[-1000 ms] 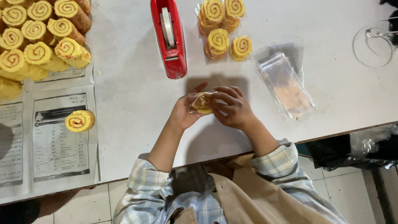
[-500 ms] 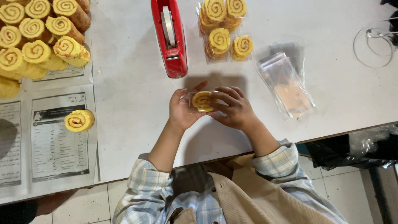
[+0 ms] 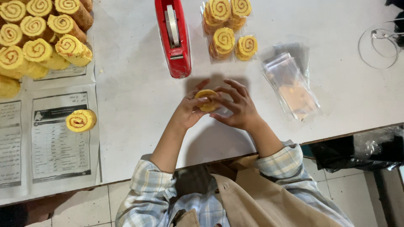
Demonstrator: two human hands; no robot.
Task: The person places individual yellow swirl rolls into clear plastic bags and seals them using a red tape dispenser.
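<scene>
Yellow sponge with a reddish swirl is what I see between both hands: a roll slice (image 3: 207, 99) held just above the white table (image 3: 139, 126), near its front edge. My left hand (image 3: 188, 112) cups the slice from the left, fingers curled round its edge, and my right hand (image 3: 237, 108) closes over it from the right with fingers spread across the top. Both hands grip the same slice; I think a clear wrapper lies around it, but the view is too small to be sure.

Just beyond the hands stands a red tape dispenser (image 3: 173, 38), its nose pointing toward me. To its right lie wrapped slices (image 3: 229, 31) in a small cluster, and right of the hands a stack of clear bags (image 3: 290, 86) rests flat. At the far left a pile of unwrapped rolls (image 3: 40, 38) sits on printed paper sheets (image 3: 59, 147), with a single slice (image 3: 81, 120) lying apart on one sheet, well away from my left hand.
</scene>
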